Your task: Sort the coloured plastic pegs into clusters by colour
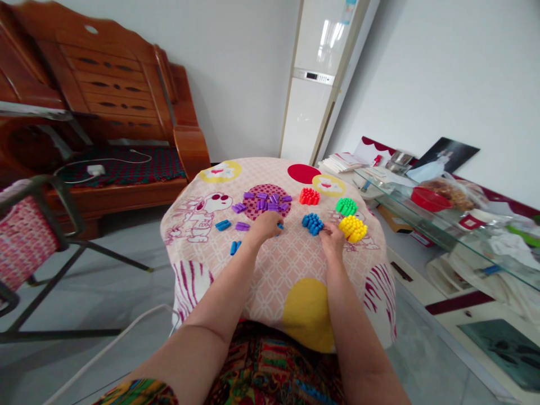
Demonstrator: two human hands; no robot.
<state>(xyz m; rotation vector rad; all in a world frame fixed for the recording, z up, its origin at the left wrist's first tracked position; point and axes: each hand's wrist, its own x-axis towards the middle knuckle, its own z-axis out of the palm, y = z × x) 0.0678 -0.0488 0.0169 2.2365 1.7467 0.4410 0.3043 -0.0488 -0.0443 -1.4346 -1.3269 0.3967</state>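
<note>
My left hand point(266, 226) is closed in a pinch over the table, with a small blue stick-like piece point(280, 225) at its fingertips. Beyond it, small purple pieces point(273, 206) lie scattered. More blue pieces point(223, 225) rest to its left, in little groups. On the right, a tight cluster of blue pieces point(313, 224) stands beside the fingertips of my right hand point(332, 239). That hand's fingers are drawn together at the cluster's edge; what lies between them is hidden. Red point(309, 196), green point(346, 206) and yellow clusters point(353, 229) stand nearby.
A patterned cloth point(270, 275) covers the round table. On the right runs a glass-topped cabinet point(447, 225) bearing a red bowl point(430, 199) and papers. A wooden bench point(109, 84) and a metal-framed chair point(63, 202) are at the left. A tall white appliance point(310, 107) stands behind.
</note>
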